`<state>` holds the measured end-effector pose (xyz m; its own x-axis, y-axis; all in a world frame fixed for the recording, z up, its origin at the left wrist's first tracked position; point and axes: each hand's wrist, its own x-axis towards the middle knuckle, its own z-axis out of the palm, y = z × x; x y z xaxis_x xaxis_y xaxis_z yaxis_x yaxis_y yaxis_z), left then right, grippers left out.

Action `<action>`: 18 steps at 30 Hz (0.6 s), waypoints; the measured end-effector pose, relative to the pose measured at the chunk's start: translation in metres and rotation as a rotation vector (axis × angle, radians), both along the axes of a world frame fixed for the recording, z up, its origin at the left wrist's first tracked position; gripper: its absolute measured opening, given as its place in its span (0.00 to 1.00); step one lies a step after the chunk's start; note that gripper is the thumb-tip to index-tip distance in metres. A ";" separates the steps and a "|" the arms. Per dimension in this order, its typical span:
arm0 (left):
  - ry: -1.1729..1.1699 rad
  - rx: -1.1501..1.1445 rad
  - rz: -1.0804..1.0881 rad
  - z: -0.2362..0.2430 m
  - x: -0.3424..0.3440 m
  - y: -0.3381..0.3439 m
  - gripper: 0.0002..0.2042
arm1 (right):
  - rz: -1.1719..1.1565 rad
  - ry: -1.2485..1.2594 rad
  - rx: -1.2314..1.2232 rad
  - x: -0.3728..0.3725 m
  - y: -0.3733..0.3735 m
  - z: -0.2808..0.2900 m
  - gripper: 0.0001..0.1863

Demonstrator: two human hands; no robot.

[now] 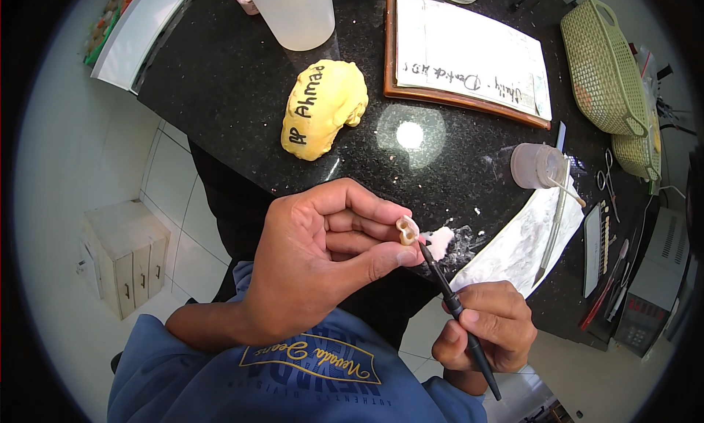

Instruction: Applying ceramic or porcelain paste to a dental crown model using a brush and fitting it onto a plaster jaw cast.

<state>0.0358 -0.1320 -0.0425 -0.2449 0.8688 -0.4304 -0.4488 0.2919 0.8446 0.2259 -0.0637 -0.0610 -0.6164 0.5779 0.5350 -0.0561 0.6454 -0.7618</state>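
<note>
My left hand [312,250] pinches a small white and yellowish tooth-shaped dental piece [406,231] between thumb and forefinger. Its hollow side faces up, and the other fingers curl behind it. A slim black pen-like tool [449,297] is gripped in my right hand [493,326]. The tool's narrow tip is right beside the dental piece; whether the two touch, I cannot tell. Just past my fingertips, a patch of pale pink powder [440,242] lies on the black speckled worktop [352,170]. Beyond my left hand rests a yellow dental stone cast [330,104] with black handwriting.
A brown-edged board with papers [469,49] lies at the back, right of a translucent jug [293,12]. Toward the right are a small clear jar [532,166], a white cloth [506,243], scissors [607,177], green baskets [601,71] and a grey control unit [656,276].
</note>
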 end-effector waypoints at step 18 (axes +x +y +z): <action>-0.014 0.004 0.003 -0.001 0.001 0.000 0.10 | -0.007 -0.018 0.011 0.001 0.000 -0.001 0.14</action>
<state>0.0363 -0.1321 -0.0436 -0.2418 0.8698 -0.4300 -0.4617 0.2866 0.8395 0.2268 -0.0637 -0.0619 -0.6218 0.5765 0.5301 -0.0380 0.6539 -0.7556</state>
